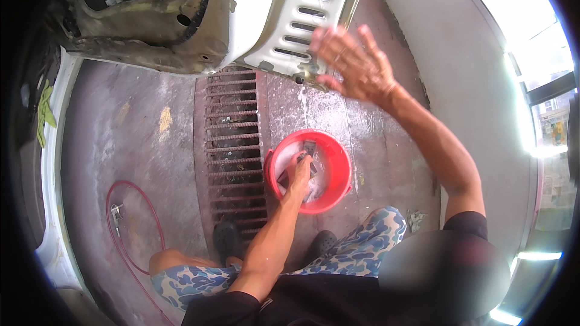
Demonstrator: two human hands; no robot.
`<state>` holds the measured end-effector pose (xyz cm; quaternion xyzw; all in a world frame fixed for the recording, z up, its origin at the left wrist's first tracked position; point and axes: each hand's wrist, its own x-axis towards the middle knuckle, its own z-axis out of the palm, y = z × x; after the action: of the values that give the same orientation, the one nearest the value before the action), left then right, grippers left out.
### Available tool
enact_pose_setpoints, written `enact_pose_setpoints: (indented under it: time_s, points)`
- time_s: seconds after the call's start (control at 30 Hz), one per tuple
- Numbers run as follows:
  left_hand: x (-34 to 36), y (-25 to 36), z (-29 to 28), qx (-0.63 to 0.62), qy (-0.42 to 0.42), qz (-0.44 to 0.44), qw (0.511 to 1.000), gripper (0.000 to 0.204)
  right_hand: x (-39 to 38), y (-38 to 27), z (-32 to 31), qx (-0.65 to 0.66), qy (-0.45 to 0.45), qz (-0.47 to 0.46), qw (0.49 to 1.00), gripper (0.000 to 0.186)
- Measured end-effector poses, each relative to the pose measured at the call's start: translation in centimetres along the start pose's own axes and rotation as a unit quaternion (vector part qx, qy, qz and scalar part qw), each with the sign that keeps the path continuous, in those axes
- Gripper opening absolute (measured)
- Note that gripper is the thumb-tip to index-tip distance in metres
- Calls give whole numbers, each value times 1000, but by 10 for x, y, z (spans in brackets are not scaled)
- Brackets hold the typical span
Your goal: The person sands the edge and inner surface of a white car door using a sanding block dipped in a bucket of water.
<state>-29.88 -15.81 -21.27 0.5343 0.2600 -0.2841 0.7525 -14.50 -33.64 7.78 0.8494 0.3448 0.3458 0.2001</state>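
Observation:
My left hand point(298, 172) is down inside a red bucket point(345, 169) of whitish, sudsy water. Its fingers are closed round a dark grey flat piece point(313, 171), partly hidden by the hand; I cannot make out whether it is cloth or abrasive paper. My right hand point(357, 67) is raised with wet fingers spread, holding nothing. It is beside the lower edge of a white metal vehicle panel point(266, 54) with a row of slots; whether the fingertips touch the panel is unclear.
A rusty floor grate point(232, 139) runs left of the bucket. A red hose point(158, 220) with a metal nozzle point(116, 212) lies on the floor at left. A green cloth point(45, 115) hangs at the far left. A pale wall point(450, 42) stands at right.

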Motion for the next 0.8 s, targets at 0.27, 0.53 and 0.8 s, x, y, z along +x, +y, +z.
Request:
enact_pose_setpoints:
  time_s: [0.27, 0.53, 0.8]
  points:
    - [-38, 40, 22, -42, -46, -60, 996, 51, 15, 7, -15, -46, 5, 187, 981, 74]
    - [-11, 14, 3, -79, -61, -33, 994, 45, -13, -25, -9, 18, -4, 191, 981, 72]
    - [-21, 30, 27, -21, -97, 103, 990, 52, 23, -2, -18, 4, 66, 222, 973, 71]
